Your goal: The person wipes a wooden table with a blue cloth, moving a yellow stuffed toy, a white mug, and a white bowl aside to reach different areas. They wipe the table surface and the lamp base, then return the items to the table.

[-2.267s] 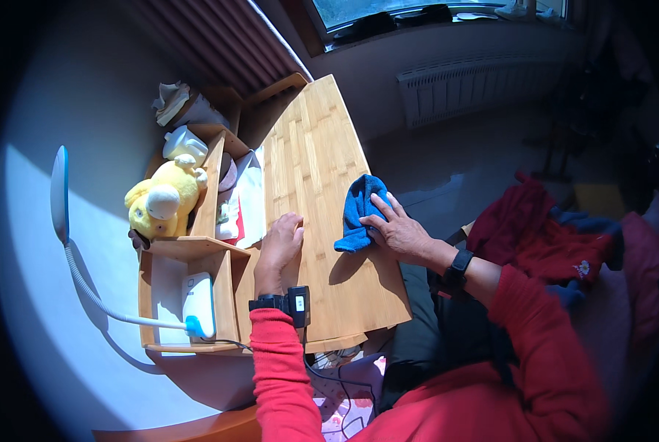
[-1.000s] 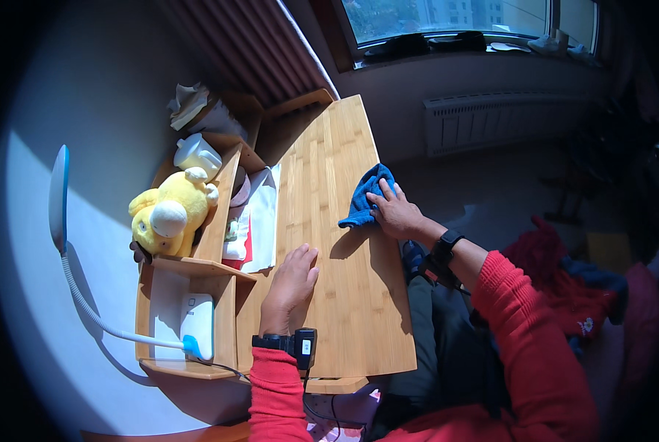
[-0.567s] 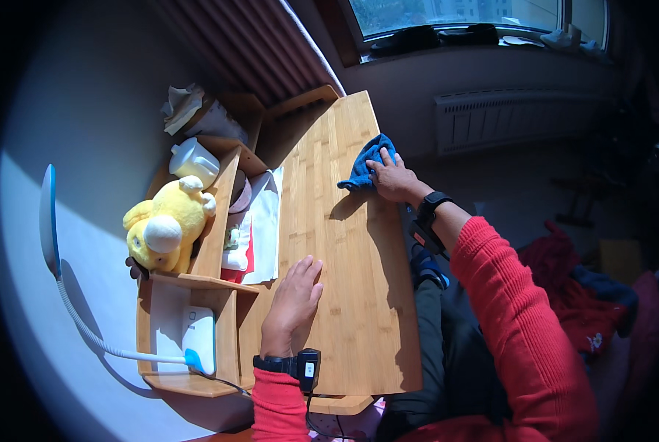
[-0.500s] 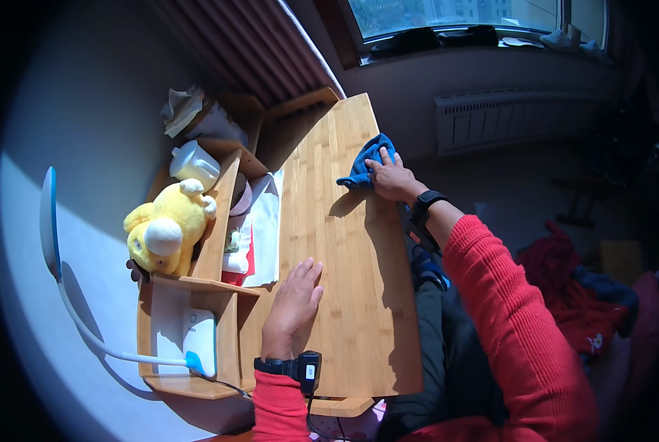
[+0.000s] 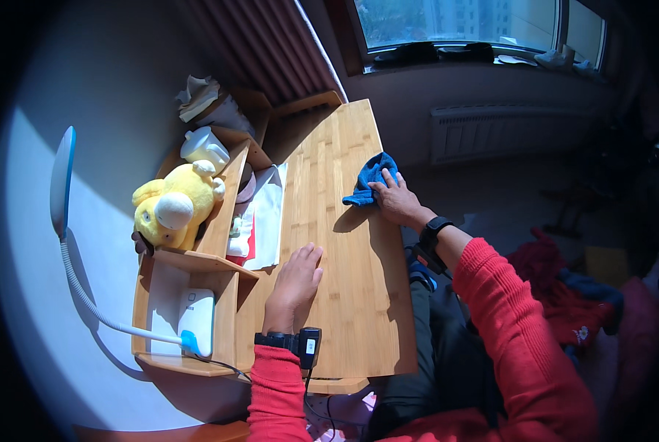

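At the right edge of the wooden desk [image 5: 344, 295], towards its far end, my right hand [image 5: 399, 202] presses down on a crumpled blue cloth [image 5: 374, 177]. Its fingers lie over the cloth, part of which they hide. My left hand [image 5: 294, 283] rests flat on the desktop, near the left-hand shelf, with fingers stretched out and nothing held. Both wrists carry black bands. White sheets [image 5: 270, 221] lie along the desk's left side, beyond my left hand.
A small wooden shelf [image 5: 230, 199] lines the left side, bearing a yellow plush toy [image 5: 186, 199], a white mug [image 5: 206, 147] and a paper-filled container [image 5: 223, 110]. A white gooseneck lamp [image 5: 197, 320] stands nearer. Red clothing [image 5: 558, 295] lies at right, below the radiator [image 5: 506, 132].
My right hand and the blue cloth have slid a little nearer along the desk's right edge. My left hand stays in place on the desktop. The whole view has shifted slightly.
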`<state>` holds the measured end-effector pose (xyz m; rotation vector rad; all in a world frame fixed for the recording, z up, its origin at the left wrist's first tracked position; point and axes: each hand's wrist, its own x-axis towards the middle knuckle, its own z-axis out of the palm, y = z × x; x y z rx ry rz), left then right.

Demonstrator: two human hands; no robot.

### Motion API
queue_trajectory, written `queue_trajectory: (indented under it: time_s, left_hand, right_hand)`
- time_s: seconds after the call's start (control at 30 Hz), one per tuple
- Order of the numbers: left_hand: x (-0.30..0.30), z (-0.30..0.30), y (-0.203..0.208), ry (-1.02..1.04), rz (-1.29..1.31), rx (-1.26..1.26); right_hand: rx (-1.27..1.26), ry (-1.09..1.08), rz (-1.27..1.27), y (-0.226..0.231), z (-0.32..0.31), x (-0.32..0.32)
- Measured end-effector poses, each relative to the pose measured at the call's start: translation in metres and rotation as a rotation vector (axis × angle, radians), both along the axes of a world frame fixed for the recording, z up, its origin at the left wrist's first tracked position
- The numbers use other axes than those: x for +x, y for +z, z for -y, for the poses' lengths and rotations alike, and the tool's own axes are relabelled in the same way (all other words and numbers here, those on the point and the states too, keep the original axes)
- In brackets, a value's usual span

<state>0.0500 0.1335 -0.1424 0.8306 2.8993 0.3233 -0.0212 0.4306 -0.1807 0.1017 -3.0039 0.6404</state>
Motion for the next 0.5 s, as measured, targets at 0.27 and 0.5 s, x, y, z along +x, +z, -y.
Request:
queue_trajectory:
  time_s: [0.27,0.5]
  left_hand:
    - [-0.005,0.002,-0.003,-0.011,0.026,0.012]
    - [-0.008,0.003,-0.012,-0.024,-0.011,0.023]
  right_hand:
    - [0.020,0.065,-0.095,-0.012,0.012,0.065]
    - [0.046,0.159,-0.027,0.011,0.027,0.141]
